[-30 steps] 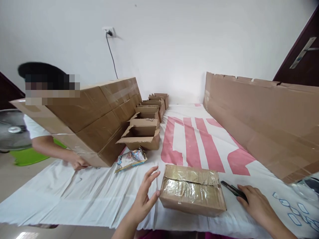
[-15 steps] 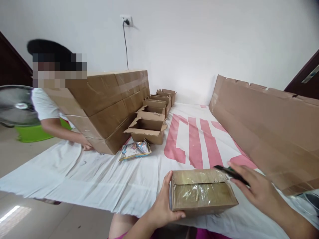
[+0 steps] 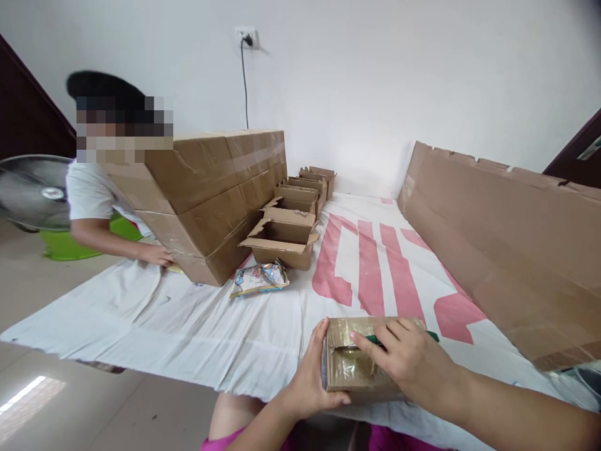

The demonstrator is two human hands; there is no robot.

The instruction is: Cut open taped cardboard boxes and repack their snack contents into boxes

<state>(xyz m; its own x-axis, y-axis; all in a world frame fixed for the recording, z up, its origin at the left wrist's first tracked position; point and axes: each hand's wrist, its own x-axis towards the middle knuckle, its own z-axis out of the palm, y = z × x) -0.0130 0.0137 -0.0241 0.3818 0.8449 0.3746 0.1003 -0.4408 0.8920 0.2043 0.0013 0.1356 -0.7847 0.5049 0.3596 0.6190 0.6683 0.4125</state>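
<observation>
Taped carton (image 3: 351, 371), one: left hand (image 3: 310, 383), fingers clamped on its left end; right hand (image 3: 410, 358), fingers closed around green cutter (image 3: 432, 336) (mostly hidden), over the top seam.

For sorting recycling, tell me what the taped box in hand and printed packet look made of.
Taped box: brown cardboard by its matte side; the glossy tape across it, catching reflections, is likely plastic. Printed packet: thin, shiny film by its crinkles and glints, perhaps plastic or foil; the look leaves that open.

Bright magenta clothing (image 3: 397, 437) low in view, one bare, rounded knee (image 3: 235, 413) beyond its edge, two bare forearms (image 3: 507, 391)
</observation>
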